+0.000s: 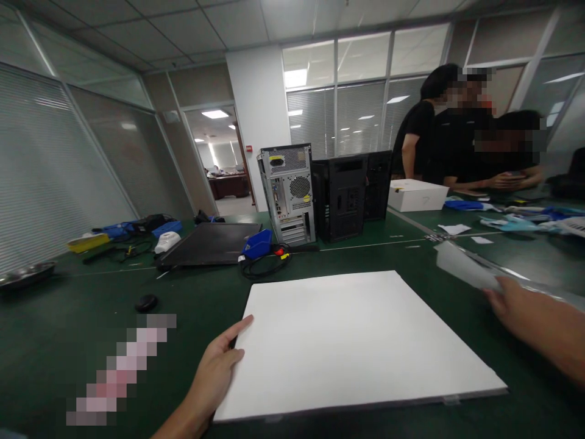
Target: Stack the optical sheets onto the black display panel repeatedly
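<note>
A large flat white panel (pixel 356 341) lies on the green table in front of me, with a dark edge showing along its left and front sides. My left hand (pixel 217 369) is closed on its left edge, thumb and forefinger over the white face. To the right of the panel, my right hand (pixel 525 311) is closed on a thin, translucent pale sheet (pixel 464 268), held apart from the panel. Motion blurs this hand and the sheet. Its fingertips are partly hidden behind the sheet.
Behind the panel stand an open-backed computer tower (pixel 290 195) and a black computer case (pixel 342 198). A dark flat screen-like panel (pixel 212 244), a blue object (pixel 257 244) and a black cable lie nearer. A white box (pixel 418 195) sits back right, by several people (pixel 425 134).
</note>
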Available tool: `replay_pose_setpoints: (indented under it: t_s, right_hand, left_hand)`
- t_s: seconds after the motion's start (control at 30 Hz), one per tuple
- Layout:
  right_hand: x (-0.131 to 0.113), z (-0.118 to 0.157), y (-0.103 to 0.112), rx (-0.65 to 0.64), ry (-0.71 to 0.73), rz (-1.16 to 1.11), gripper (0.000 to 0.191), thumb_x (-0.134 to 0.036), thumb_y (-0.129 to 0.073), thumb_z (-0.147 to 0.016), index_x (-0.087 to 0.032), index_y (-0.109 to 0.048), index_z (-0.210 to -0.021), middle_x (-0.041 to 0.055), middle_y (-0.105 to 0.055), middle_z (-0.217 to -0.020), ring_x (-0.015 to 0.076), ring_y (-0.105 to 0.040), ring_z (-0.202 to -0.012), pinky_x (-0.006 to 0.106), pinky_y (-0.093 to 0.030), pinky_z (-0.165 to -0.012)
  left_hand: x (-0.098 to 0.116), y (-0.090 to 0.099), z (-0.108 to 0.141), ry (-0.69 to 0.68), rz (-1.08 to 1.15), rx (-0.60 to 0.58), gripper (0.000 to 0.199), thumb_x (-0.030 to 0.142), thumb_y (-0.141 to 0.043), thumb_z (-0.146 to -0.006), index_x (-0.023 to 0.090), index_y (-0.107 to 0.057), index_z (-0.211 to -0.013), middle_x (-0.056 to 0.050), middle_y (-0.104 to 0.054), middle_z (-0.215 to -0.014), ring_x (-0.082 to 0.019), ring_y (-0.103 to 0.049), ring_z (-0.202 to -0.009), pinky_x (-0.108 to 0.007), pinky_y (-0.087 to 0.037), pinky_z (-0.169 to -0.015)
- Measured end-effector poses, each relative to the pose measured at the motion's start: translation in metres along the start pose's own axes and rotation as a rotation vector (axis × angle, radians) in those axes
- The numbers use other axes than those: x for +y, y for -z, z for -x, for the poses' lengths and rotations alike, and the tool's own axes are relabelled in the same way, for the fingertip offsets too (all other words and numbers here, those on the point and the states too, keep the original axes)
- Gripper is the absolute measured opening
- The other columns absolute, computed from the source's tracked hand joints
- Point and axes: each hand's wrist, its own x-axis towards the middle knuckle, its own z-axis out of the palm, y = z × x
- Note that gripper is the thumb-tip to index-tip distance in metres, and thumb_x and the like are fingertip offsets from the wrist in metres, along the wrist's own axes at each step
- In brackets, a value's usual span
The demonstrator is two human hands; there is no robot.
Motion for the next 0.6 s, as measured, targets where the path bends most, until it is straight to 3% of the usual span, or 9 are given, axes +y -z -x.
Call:
replay_pose_setpoints:
  t_s: [0.07,0.13,0.23,0.3,0.4,0.5,0.6]
  right_hand:
    - [-0.039,0.005,0.011,-0.072,0.011,0.078,0.060,-0.060,-0.031,-0.087,-0.015,-0.057,-0.118,0.0187,-0.066,-0.089,0.0321,-0.064,-0.067,0.045,-0.049,-0.054]
    - [-0.082,0.014,0.016,-0.117,0.069,0.044,0.063,-0.062,-0.036,-0.086,-0.018,-0.052,-0.128,0.0166,-0.065,-0.106,0.0344,-0.064,-0.083,0.049,-0.052,-0.068]
    - [-0.133,0.030,0.015,-0.186,0.268,-0.102,0.064,-0.061,-0.042,-0.085,-0.025,-0.043,-0.138,0.0085,-0.055,-0.129,0.0299,-0.058,-0.108,0.050,-0.048,-0.091]
    - [-0.151,0.036,0.013,-0.223,0.381,-0.167,0.061,-0.059,-0.043,-0.086,-0.029,-0.041,-0.139,0.0039,-0.049,-0.136,0.0254,-0.051,-0.118,0.047,-0.043,-0.099]
    - [-0.146,0.034,0.008,-0.197,0.374,-0.161,0.053,-0.056,-0.039,-0.089,-0.028,-0.049,-0.133,0.0026,-0.051,-0.134,0.0223,-0.049,-0.121,0.045,-0.040,-0.103]
    - [-0.113,0.025,-0.003,-0.113,0.203,-0.031,0.060,-0.060,-0.038,-0.087,-0.018,-0.056,-0.127,0.0108,-0.056,-0.127,0.0286,-0.053,-0.114,0.052,-0.041,-0.098]
    - [-0.082,0.021,-0.015,-0.161,0.079,0.062,0.069,-0.067,-0.038,-0.084,-0.014,-0.061,-0.121,0.0167,-0.059,-0.120,0.0343,-0.059,-0.101,0.056,-0.047,-0.085]
  left_hand:
    - [0.000,0.001,-0.001,-0.002,-0.024,0.014,0.082,0.014,-0.054,-0.056,0.017,-0.048,-0.137,-0.009,-0.071,-0.112,-0.024,-0.068,-0.075,-0.035,-0.051,-0.066]
    - [-0.001,0.001,-0.001,-0.010,-0.039,0.022,0.080,0.014,-0.053,-0.055,0.017,-0.050,-0.136,-0.008,-0.070,-0.113,-0.024,-0.069,-0.077,-0.035,-0.051,-0.067]
    - [-0.001,0.002,-0.002,-0.016,-0.051,0.025,0.079,0.014,-0.053,-0.055,0.017,-0.051,-0.135,-0.009,-0.070,-0.113,-0.024,-0.069,-0.078,-0.034,-0.051,-0.067]
    - [-0.002,0.002,-0.003,-0.011,-0.056,0.021,0.080,0.015,-0.053,-0.056,0.016,-0.051,-0.135,-0.010,-0.071,-0.111,-0.024,-0.069,-0.076,-0.033,-0.050,-0.065]
    - [-0.003,0.003,-0.003,-0.016,-0.057,0.013,0.080,0.015,-0.054,-0.056,0.014,-0.050,-0.136,-0.011,-0.072,-0.108,-0.024,-0.068,-0.072,-0.032,-0.049,-0.063]
    - [-0.002,0.003,-0.003,-0.017,-0.062,0.025,0.079,0.014,-0.054,-0.057,0.013,-0.048,-0.136,-0.012,-0.072,-0.106,-0.021,-0.067,-0.066,-0.031,-0.047,-0.060]
    - [-0.001,0.001,-0.002,-0.015,-0.067,0.056,0.076,0.016,-0.056,-0.058,0.013,-0.051,-0.134,-0.011,-0.073,-0.102,-0.020,-0.066,-0.064,-0.030,-0.047,-0.059]
